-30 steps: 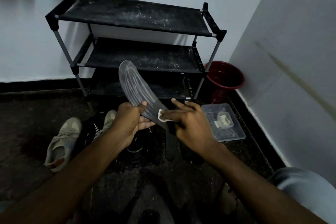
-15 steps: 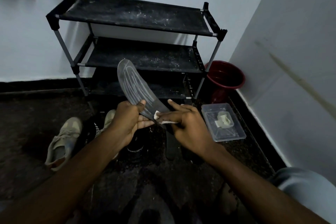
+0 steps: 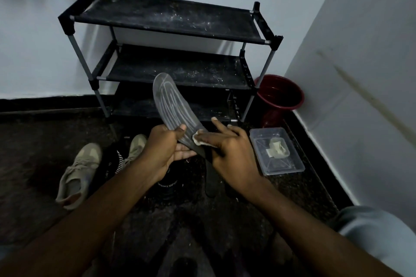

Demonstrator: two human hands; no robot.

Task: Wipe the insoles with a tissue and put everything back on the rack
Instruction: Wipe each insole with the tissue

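The left hand (image 3: 162, 150) grips the insole (image 3: 171, 105) near its heel end, thumb on top and fingers underneath, so the grey forefoot sticks up and away toward the rack (image 3: 171, 18). The right hand (image 3: 229, 153) lies on it with fingers nearly straight, pressing a small white tissue (image 3: 200, 139) flat against the surface; its thumb is hidden. The insole looks thin, light and bendy, curving under its own weight, so it probably needs support from below close to where the tissue rubs, or it will flex away. The tissue is soft and likely to tear or ball up under hard pressure. Just below the hands a second insole (image 3: 211, 177), dark, lies on the floor (image 3: 33, 141), beside a black shoe (image 3: 168, 184). Two beige shoes (image 3: 76, 171) lie to the left. To the right sits a clear box (image 3: 276, 153) holding a crumpled wad, and beyond it a red bucket (image 3: 279, 94) in the corner. The rack's three dusty shelves carry nothing, and nothing blocks the reach to them.
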